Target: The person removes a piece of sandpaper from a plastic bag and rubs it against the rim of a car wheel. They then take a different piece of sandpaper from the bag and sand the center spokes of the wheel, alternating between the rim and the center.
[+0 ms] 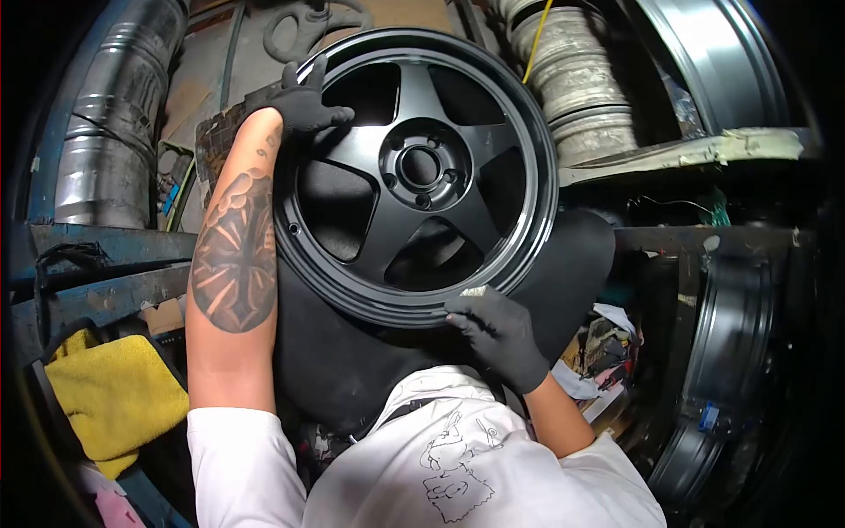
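A black five-spoke wheel rim (387,238) leans across my lap, its face turned up toward me. My left hand (308,104), in a dark glove, holds its upper left edge, with the thumb reaching over the lip and the other fingers spread along the outside. At the bottom edge is my right hand (500,339), also gloved, closed with the fingertips against the outer lip. A small pale piece (473,291) pokes out above those fingers; its kind cannot be made out.
Silvery wheel barrels (114,123) are stacked at the left, and worn ones (581,88) stand behind on the right. Another dark wheel (731,334) sits on the right. A yellow cloth (114,396) hangs at lower left. Behind the rim lies a grey steering-wheel-like part (286,35).
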Tool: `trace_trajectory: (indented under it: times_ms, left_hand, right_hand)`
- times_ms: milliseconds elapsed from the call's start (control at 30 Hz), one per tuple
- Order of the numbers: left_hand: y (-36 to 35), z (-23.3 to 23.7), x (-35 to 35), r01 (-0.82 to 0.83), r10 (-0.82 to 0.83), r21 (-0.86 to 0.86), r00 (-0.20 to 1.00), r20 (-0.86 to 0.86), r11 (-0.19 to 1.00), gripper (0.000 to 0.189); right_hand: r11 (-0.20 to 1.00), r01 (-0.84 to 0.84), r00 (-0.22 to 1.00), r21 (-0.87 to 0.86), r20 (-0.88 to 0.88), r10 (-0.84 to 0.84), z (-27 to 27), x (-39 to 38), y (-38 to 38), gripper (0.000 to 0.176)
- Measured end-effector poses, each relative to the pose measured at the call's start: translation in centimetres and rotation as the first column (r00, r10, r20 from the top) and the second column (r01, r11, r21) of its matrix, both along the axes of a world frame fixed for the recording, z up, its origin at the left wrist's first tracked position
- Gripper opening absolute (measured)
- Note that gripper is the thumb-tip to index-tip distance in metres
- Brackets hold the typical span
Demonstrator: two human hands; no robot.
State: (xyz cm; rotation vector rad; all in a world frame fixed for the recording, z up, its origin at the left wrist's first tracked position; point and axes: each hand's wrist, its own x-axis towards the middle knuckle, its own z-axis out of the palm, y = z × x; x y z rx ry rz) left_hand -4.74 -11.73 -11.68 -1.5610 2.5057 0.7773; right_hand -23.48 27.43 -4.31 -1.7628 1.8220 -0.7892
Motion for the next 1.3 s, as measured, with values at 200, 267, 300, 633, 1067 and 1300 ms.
trace_trajectory:
  times_ms: [200,267,300,633,1067,1300]
  left_hand:
    - [0.3,0.4,-1.7,-0.04,0.046,-0.032,0.971,0.233,0.999,0.126]
    - [0.2,0.1,-1.8,-0.058,0.068,-0.05,0.972,0.227,0.997,0.125]
    - [-0.3,0.2,-1.7,-0.049,0.058,-0.052,0.981,0.184,0.997,0.121]
    - [1.5,8.0,-1.7,0.094,-0.09,-0.125,0.995,0.041,0.988,0.071]
    - [0.0,6.5,-0.8,0.128,-0.131,-0.083,0.991,-0.03,0.988,0.069]
    - [-1.1,4.9,-1.8,0.122,-0.116,-0.115,0.992,0.058,0.986,0.07]
  right_hand:
    - [0.786,0.086,0.748,0.612,0.481,-0.456,-1.5,-1.5,-2.1,0.012]
    - [0.717,0.091,0.731,0.691,0.442,-0.519,-2.0,-1.6,-2.5,0.011]
    - [0.697,0.079,0.72,0.713,0.443,-0.534,-2.2,-1.7,-2.6,0.012]
    - [0.852,-0.213,0.977,0.479,0.093,0.193,-1.7,-3.1,-4.2,0.027]
    - [0.703,-0.279,0.934,0.654,0.016,0.357,-0.8,-2.3,-6.3,0.022]
    - [0.759,-0.339,0.928,0.556,0.065,0.367,-2.5,-1.5,-6.0,0.014]
